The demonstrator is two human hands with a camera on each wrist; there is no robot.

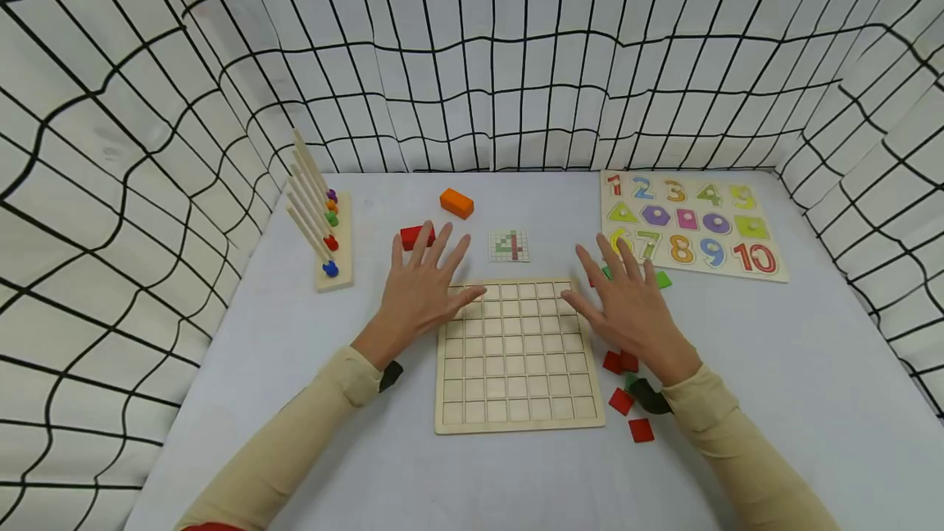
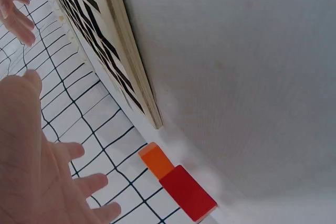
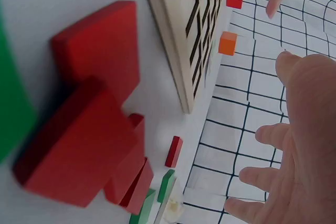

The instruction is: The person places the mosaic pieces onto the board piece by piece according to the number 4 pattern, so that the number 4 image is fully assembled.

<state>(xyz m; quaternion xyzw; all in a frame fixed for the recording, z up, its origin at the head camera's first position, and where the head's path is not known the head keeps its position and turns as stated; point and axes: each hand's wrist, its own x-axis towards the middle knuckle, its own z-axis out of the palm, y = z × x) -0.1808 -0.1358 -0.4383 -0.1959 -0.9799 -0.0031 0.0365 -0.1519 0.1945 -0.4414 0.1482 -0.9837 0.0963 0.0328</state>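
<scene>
A square wooden grid board (image 1: pixel 524 388) with shallow cells lies in the middle of the white table. My left hand (image 1: pixel 422 289) hovers over its upper left corner with fingers spread, holding nothing. Over the upper right corner, my right hand (image 1: pixel 633 310) is spread in the same way, also with nothing in it. Several red square tiles (image 1: pixel 621 401) lie along the board's right side below the right hand, a few overlapping. Green tiles (image 1: pixel 664 279) show partly behind the right fingers. Just beyond the left fingertips sits a red block (image 1: pixel 413 238).
A small printed pattern card (image 1: pixel 509 245) lies behind the board, with an orange block (image 1: pixel 456 203) farther back. At left stands a wooden peg rack (image 1: pixel 335 281) with coloured pieces. A number puzzle board (image 1: pixel 693 224) lies at back right. Black netting (image 1: pixel 524 39) surrounds the table.
</scene>
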